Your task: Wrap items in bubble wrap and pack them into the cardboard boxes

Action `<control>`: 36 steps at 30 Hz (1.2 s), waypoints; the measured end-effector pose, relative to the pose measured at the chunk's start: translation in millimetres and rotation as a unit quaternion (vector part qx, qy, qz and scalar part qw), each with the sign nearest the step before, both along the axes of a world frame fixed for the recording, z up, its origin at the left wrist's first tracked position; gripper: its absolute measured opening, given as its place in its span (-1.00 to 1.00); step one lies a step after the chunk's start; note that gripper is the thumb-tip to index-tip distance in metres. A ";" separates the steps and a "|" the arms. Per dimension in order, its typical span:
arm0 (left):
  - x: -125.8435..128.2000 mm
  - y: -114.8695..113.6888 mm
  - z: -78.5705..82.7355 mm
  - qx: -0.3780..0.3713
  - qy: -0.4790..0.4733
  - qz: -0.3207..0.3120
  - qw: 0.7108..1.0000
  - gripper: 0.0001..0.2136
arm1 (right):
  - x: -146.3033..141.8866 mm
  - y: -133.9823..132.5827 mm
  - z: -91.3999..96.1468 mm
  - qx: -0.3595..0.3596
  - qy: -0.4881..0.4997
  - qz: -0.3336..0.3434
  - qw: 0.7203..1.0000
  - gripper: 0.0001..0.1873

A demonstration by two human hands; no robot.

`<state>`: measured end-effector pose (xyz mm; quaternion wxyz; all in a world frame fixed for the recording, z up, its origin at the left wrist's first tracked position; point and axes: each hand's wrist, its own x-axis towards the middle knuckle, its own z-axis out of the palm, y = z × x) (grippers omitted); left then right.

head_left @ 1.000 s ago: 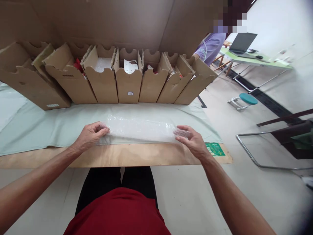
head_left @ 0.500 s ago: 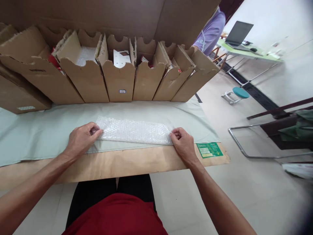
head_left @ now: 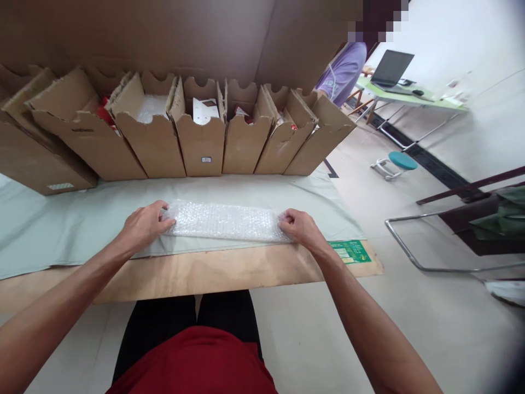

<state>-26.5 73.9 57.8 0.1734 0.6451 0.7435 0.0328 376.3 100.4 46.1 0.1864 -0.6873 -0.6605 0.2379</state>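
Observation:
A long flat strip of bubble wrap [head_left: 223, 220] lies across the pale green cloth [head_left: 123, 203], close to the front of the table. My left hand [head_left: 145, 225] pinches its left end between thumb and fingers. At the right end, my right hand [head_left: 302, 227] is closed on the edge, fingers curled inward. The strip stretches between both hands, its front edge nearly level with the edge of the cloth.
Behind the strip stands a row of cardboard bins [head_left: 203, 142], some holding bubble wrap, a white card and red items. A green printed sheet [head_left: 350, 251] lies at the table's right corner. Farther right are a teal stool [head_left: 402, 160], a laptop [head_left: 392, 71] and a person in a purple sleeve [head_left: 344, 71].
My right hand has shifted slightly left and up, and its end of the bubble wrap now looks folded or bunched. My left hand stays at its end. The view has tilted a little.

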 end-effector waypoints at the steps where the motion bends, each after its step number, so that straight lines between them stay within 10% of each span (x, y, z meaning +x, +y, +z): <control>1: -2.0 -0.9 0.5 0.001 -0.011 -0.009 1.000 -0.54 | -1.3 -1.9 4.9 -0.001 0.011 0.011 1.000 -0.93; 8: -18.7 13.2 21.9 0.176 0.070 -0.070 0.979 -0.63 | -25.1 -94.8 27.4 0.019 0.228 0.024 0.973 -0.81; 13: 15.8 57.4 24.3 0.280 0.107 -0.150 0.942 -0.64 | -88.9 -189.6 -11.7 -0.087 0.430 -0.035 0.898 -0.10; 18: 42.0 33.4 2.9 0.291 -0.001 -0.233 0.928 -0.55 | -134.2 -230.7 -50.6 -0.095 0.464 -0.041 0.880 -0.24; 22: 22.3 -55.5 -10.7 0.207 -0.187 -0.385 0.880 -0.53 | -130.2 -228.7 -47.2 -0.114 0.450 0.009 0.886 -0.57; 26: 0.8 -113.6 -15.0 0.088 -0.233 -0.400 0.882 -0.18 | -115.8 -207.6 -20.9 -0.160 0.480 0.040 0.862 -0.68; 32: 15.4 -110.4 -21.5 0.080 -0.327 -0.235 0.912 -0.41 | -130.0 -130.2 23.3 -0.145 0.587 0.120 0.787 -0.62; 36: 39.8 -103.6 -31.3 0.133 -0.369 -0.070 0.917 -0.51 | -151.8 -74.6 19.8 -0.177 0.625 0.088 0.755 -0.58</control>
